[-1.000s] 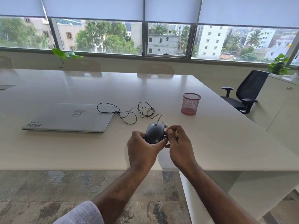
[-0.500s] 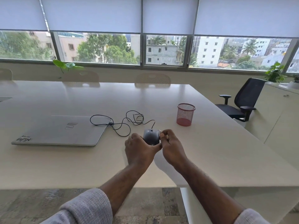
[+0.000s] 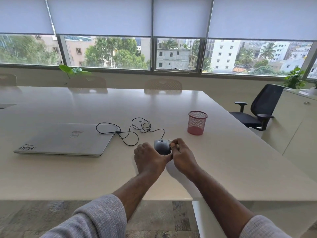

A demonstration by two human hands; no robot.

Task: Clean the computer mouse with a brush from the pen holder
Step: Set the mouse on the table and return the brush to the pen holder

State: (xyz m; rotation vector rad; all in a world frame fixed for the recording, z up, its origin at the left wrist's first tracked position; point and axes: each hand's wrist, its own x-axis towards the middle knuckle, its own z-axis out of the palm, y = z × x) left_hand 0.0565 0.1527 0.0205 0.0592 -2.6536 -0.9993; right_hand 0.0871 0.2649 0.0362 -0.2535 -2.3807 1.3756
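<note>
The grey wired computer mouse (image 3: 161, 146) sits on the white table (image 3: 223, 169) between my two hands. My left hand (image 3: 148, 158) grips its left side and rear. My right hand (image 3: 182, 157) is closed around a small brush; only its pale tip (image 3: 170, 141) shows, touching the mouse's right edge. The rest of the brush is hidden in my fist. The mouse's black cable (image 3: 135, 129) loops back to a closed silver laptop (image 3: 66, 140). A red mesh pen holder (image 3: 197, 122) stands behind and to the right of my hands and looks empty.
A black office chair (image 3: 259, 110) stands beyond the table's right edge, beside a low white cabinet (image 3: 295, 127). Beige chair backs (image 3: 163, 85) line the far side under the windows. The near table edge runs just under my forearms.
My hands and the mouse have moved farther from me over the table, and the camera has tilted up. The grip on mouse and brush is unchanged.
</note>
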